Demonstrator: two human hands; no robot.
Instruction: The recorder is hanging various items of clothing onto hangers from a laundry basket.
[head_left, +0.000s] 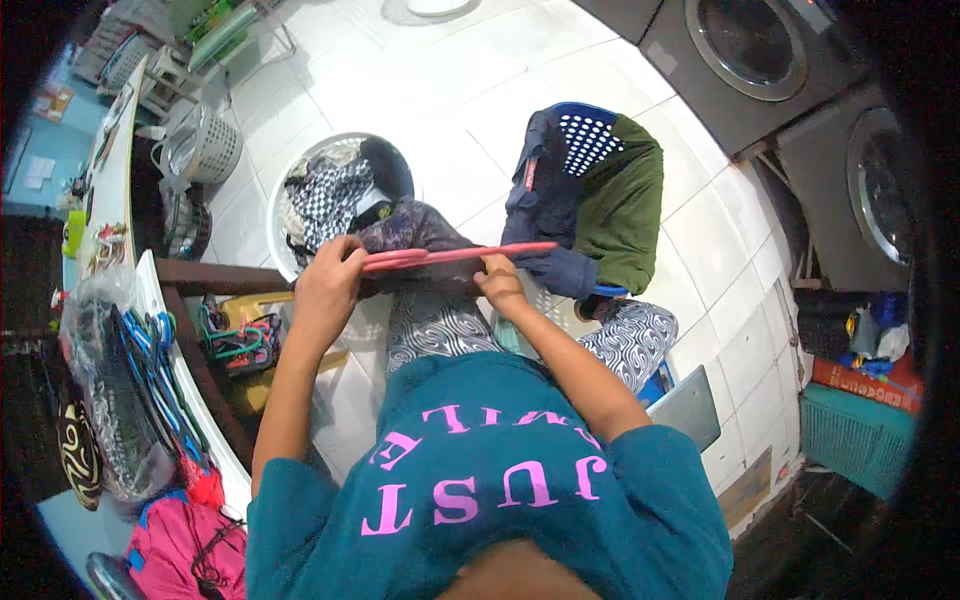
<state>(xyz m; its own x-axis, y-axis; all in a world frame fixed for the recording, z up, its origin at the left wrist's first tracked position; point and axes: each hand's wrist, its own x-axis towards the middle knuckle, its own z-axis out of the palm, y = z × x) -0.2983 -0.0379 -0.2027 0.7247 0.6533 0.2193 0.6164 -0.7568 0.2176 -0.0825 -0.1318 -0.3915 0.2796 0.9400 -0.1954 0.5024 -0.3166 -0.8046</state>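
Note:
My left hand (328, 279) grips one end of a pink plastic clothes hanger (457, 256), seen nearly edge-on and held across above my lap. Against its middle right part my right hand (501, 285) is closed, holding the hanger and dark cloth. A dark patterned garment (411, 223) lies beside and below the hanger; whether it hangs on it I cannot tell. Past my left hand stands a round white laundry basket (276, 217) with a checkered black-and-white cloth (330, 196) and other clothes. To the right, navy and olive green garments (624, 202) drape over a blue perforated basket (589, 139).
Several blue and black hangers (154, 352) lie on the white table edge (202, 420) at left, near a pink bag (187, 551). A perforated basket (217, 146) stands farther back. Front-loading washing machines (750, 67) line the right side. A grey board (686, 409) is beside my leg.

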